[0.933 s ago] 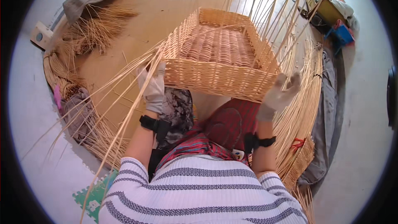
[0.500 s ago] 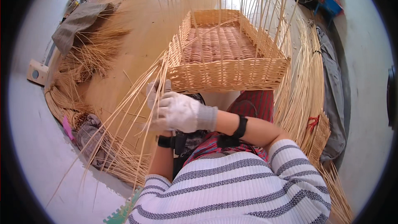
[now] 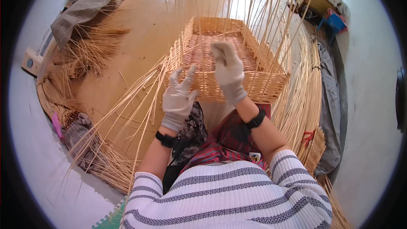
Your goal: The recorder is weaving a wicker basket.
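Since the earlier frame, the right hand [image 3: 229, 68] has moved off the left hand [image 3: 178, 99] to the near wall of the central woven basket [image 3: 263, 85], fingers together, any pinch unclear; the left's fingers spread.

Gry cloth [image 3: 76, 19] upr L, grn mat [image 3: 111, 220] btm.

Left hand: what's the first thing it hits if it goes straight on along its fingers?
Probably the near wall of the basket, by its left corner; the left hand overlaps it, so any gap is unclear.
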### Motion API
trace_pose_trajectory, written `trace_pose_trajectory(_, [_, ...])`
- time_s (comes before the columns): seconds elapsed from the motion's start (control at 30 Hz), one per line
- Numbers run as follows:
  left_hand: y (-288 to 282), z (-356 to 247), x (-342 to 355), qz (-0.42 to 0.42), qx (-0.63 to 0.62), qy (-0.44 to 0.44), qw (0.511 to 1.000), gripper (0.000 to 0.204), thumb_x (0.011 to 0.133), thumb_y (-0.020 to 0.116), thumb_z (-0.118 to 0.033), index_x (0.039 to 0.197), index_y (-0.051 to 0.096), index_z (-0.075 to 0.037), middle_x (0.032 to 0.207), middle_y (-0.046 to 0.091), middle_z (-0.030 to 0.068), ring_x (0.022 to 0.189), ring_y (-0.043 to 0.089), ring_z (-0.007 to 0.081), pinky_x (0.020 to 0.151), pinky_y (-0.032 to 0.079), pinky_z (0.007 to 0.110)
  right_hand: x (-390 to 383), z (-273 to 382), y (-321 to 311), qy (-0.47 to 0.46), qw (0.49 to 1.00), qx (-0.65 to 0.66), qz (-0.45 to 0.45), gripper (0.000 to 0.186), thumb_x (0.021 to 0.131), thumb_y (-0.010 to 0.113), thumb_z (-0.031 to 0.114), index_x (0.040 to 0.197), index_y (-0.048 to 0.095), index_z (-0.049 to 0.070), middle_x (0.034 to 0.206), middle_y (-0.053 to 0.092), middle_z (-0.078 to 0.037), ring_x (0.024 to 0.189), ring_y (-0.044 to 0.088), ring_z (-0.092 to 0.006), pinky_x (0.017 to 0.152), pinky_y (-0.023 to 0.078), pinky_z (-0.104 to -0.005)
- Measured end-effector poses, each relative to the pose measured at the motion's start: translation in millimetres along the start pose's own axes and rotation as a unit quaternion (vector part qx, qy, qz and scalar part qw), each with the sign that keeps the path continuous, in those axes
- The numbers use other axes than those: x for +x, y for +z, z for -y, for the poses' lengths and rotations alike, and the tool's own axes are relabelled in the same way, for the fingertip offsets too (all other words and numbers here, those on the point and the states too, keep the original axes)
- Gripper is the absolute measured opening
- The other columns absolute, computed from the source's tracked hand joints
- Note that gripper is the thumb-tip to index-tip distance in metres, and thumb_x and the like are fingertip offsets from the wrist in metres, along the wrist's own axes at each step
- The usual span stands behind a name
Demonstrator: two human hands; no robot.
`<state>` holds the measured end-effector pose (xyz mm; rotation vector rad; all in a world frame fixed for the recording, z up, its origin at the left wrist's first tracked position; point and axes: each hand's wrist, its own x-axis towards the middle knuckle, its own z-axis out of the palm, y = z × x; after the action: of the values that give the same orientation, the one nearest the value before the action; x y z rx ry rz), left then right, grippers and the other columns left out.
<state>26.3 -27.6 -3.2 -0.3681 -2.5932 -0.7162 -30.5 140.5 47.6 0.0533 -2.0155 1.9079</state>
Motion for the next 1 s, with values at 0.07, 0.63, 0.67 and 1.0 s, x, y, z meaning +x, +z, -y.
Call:
trace_pose_trajectory(0.07, [7.5,-2.5,4.9,-0.004,0.001,-0.027,1.000,0.086,0.082,0.082,-0.019,0.157,0.041,-0.028,0.132,0.054,0.0099,0.096,0.068,0.0285,0.080,0.058,0.041,32.8,11.9,18.4,-0.252,0.916,-0.313,-0.007,0.029,0.098,0.060,0.006,0.125,0.059,0.015,0.136,0.059,-0.017,0.098,0.073,-0.0190,0.070,0.060,-0.0317])
trace_pose_trajectory(0.63, [27.8,-11.0,11.6,-0.070,0.058,0.070,0.993,0.046,0.091,0.072,-0.024,0.135,0.066,-0.031,0.132,0.059,0.0153,0.091,0.066,0.0345,0.083,0.054,0.045,-26.2,-27.8,-120.4,0.138,0.989,-0.052,0.000,0.035,0.103,0.057,0.007,0.137,0.050,0.004,0.115,0.069,-0.014,0.098,0.069,-0.0231,0.087,0.059,-0.0378])
trace_pose_trajectory(0.67, [31.1,-21.1,14.0,-0.058,0.000,0.123,0.991,0.051,0.090,0.073,-0.027,0.140,0.062,-0.031,0.132,0.059,0.0160,0.093,0.065,0.0348,0.084,0.053,0.045,-10.5,-22.6,-116.7,0.091,0.981,-0.173,-0.007,0.035,0.102,0.057,0.006,0.136,0.052,0.003,0.117,0.070,-0.015,0.105,0.070,-0.0254,0.094,0.057,-0.0373])
trace_pose_trajectory(1.0, [74.0,-59.1,17.0,0.035,0.074,0.045,0.996,0.082,0.077,0.068,0.000,0.152,0.051,-0.029,0.132,0.055,0.0153,0.104,0.061,0.0322,0.090,0.048,0.040,-14.3,-30.6,-185.6,-0.030,0.999,0.010,0.000,0.045,0.107,0.043,0.008,0.152,0.041,0.013,0.084,0.065,-0.004,0.067,0.059,-0.0075,0.058,0.051,-0.0240])
